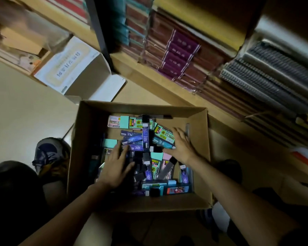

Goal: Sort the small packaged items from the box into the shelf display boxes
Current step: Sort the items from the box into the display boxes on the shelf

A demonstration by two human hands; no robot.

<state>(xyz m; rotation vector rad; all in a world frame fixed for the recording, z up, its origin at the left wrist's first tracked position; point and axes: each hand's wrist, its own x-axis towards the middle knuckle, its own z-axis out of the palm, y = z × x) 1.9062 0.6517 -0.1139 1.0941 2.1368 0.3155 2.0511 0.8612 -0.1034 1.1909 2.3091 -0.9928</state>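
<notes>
A brown cardboard box (89,125) sits on the floor below me, open at the top. Inside lies a loose heap of small packaged items (142,139): purple, teal, black and pink slim packs. My left hand (116,166) lies flat on the packs at the left of the heap, fingers spread and straight. My right hand (181,144) rests on the packs at the right, fingers straight, touching a teal-and-yellow pack (164,134). Neither hand grips anything that I can see.
A white open display box (89,75) stands on the low shelf beyond the cardboard box. Wooden shelves hold stacked maroon notebooks (181,54) and spiral notebooks (267,75) at the right. My shoe (48,153) is left of the box.
</notes>
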